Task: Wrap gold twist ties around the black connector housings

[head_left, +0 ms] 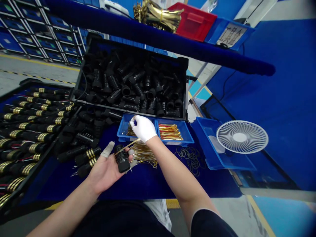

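Brass-banded black cylinders (43, 137) lay in rows at far left, apparently to keep them orderly, while a left hand (106, 176), palm up, curled its fingers around a ribbed black sleeve (122, 160), seemingly to steady it. Apart from it, a white-gloved right hand (144, 127) hovered over a blue bin (121, 131), set within easy reach; whether it gripped anything was unclear.

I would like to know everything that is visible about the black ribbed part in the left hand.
The black ribbed part is short and roughly cylindrical, plastic by its look, with ridges around its body and a smoother end towards the wearer. It lies tilted on the palm of the left hand, fingertips touching its right side. A thin gold-coloured strip crosses its farther end. Its inside cannot be seen.
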`<state>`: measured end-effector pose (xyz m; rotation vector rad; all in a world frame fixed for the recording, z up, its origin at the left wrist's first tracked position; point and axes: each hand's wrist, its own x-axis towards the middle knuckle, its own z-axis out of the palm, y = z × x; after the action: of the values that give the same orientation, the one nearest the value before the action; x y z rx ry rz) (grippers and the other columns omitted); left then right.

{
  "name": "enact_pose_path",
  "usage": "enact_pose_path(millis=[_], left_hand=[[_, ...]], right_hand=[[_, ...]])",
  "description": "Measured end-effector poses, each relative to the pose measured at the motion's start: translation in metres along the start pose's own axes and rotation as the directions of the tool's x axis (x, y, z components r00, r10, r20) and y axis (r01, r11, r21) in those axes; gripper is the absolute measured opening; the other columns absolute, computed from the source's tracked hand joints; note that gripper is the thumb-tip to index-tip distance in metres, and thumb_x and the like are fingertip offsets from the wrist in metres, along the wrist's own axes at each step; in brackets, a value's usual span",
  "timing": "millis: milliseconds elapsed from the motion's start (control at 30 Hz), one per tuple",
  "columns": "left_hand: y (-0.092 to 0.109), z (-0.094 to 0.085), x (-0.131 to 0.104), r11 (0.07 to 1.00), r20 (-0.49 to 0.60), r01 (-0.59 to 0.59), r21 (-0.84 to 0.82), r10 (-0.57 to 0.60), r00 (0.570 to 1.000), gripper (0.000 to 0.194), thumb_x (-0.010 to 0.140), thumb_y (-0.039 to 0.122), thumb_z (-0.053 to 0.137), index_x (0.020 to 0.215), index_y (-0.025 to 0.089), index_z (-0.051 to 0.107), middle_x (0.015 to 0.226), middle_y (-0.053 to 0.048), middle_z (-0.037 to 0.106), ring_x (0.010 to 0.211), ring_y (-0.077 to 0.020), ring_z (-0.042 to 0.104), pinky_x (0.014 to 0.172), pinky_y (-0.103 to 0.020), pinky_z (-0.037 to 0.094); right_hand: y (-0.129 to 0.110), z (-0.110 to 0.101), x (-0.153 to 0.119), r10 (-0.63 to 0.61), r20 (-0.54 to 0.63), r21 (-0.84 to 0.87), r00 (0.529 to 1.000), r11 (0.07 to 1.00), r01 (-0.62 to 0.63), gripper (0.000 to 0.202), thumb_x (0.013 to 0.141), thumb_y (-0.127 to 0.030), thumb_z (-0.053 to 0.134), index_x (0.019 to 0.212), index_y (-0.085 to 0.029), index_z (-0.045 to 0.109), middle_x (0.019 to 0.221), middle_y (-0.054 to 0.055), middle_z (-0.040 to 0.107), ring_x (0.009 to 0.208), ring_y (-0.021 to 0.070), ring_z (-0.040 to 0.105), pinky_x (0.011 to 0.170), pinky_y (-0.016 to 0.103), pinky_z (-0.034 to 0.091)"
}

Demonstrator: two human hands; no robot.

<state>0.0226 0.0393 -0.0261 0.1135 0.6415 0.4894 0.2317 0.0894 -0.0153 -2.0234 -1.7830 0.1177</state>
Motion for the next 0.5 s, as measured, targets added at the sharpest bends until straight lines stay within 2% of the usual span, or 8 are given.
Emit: enact_pose_path(millis=[100,133,200,267,333,400,433,500], left_hand=[[0.008,-0.004,0.0,0.998,0.007,-0.065,0.0,0.065,0.998,0.026,0.1,0.032,0.054,0.112,0.012,0.065,0.106,-0.013,0.072,0.09,-0.0241,0.072,0.091,-0.046,0.06],[0.01,-0.005,0.0,0.997,-0.007,-0.08,0.004,0.08,0.997,0.025,0.1,0.031,0.054,0.112,0.013,0.065,0.104,-0.011,0.072,0.088,-0.0229,0.072,0.093,-0.048,0.059],[0.014,-0.006,0.0,0.995,-0.012,-0.1,0.021,0.1,0.995,0.026,0.099,0.034,0.055,0.113,0.015,0.064,0.1,-0.009,0.071,0.083,-0.0203,0.072,0.097,-0.052,0.056],[0.016,-0.005,0.0,0.988,0.015,-0.14,0.058,0.14,0.99,0.029,0.099,0.038,0.055,0.115,0.015,0.064,0.097,-0.008,0.07,0.077,-0.0169,0.07,0.101,-0.054,0.054],[0.016,0.0,-0.002,0.97,0.033,-0.212,0.119,0.209,0.977,0.03,0.099,0.04,0.054,0.114,0.015,0.065,0.093,-0.007,0.069,0.072,-0.0146,0.068,0.1,-0.054,0.054],[0.015,0.006,-0.005,0.936,0.019,-0.291,0.196,0.293,0.956,0.031,0.099,0.041,0.054,0.112,0.015,0.066,0.09,-0.006,0.069,0.07,-0.015,0.067,0.095,-0.05,0.058],[0.013,0.009,-0.006,0.915,0.007,-0.327,0.235,0.335,0.942,0.032,0.098,0.042,0.055,0.111,0.015,0.067,0.09,-0.006,0.07,0.071,-0.0157,0.068,0.091,-0.047,0.06],[0.008,0.015,-0.01,0.878,-0.003,-0.373,0.301,0.392,0.92,0.037,0.096,0.047,0.058,0.112,0.015,0.068,0.09,-0.006,0.07,0.073,-0.0167,0.069,0.083,-0.038,0.062]], right_hand=[[0.021,-0.022,-0.011,0.196,-0.193,0.397,0.961,0.912,-0.106,0.024,0.098,-0.036,0.05,0.097,-0.019,0.067,0.093,0.006,0.076,0.076,0.0176,0.067,0.074,0.03,0.053],[0.029,-0.03,-0.014,0.277,-0.219,0.579,0.936,0.809,-0.104,0.023,0.095,-0.039,0.055,0.094,-0.019,0.066,0.09,0.005,0.077,0.063,0.0147,0.061,0.063,0.028,0.05],[0.044,-0.044,-0.019,0.413,-0.227,0.858,0.882,0.513,-0.019,0.022,0.09,-0.042,0.062,0.091,-0.021,0.063,0.087,0.004,0.077,0.045,0.0092,0.044,0.046,0.024,0.039],[0.056,-0.057,-0.025,0.503,-0.218,0.97,0.837,0.204,0.13,0.02,0.088,-0.042,0.064,0.091,-0.023,0.06,0.092,0.002,0.077,0.041,0.0058,0.031,0.04,0.021,0.032],[0.058,-0.067,-0.033,0.515,-0.193,0.975,0.835,0.006,0.221,0.017,0.087,-0.039,0.067,0.088,-0.024,0.059,0.096,0.0,0.075,0.041,0.0041,0.025,0.04,0.019,0.03],[0.048,-0.071,-0.046,0.446,-0.178,0.977,0.877,-0.023,0.21,0.014,0.086,-0.036,0.07,0.087,-0.025,0.061,0.093,-0.002,0.072,0.041,0.0035,0.023,0.04,0.018,0.029],[0.039,-0.07,-0.055,0.383,-0.175,0.984,0.907,0.025,0.179,0.013,0.086,-0.036,0.071,0.089,-0.026,0.062,0.089,-0.003,0.07,0.041,0.0038,0.025,0.041,0.019,0.03],[0.015,-0.064,-0.074,0.195,-0.145,0.965,0.97,0.245,0.095,0.009,0.087,-0.033,0.07,0.091,-0.026,0.067,0.081,-0.003,0.067,0.046,0.0061,0.04,0.047,0.021,0.038]])
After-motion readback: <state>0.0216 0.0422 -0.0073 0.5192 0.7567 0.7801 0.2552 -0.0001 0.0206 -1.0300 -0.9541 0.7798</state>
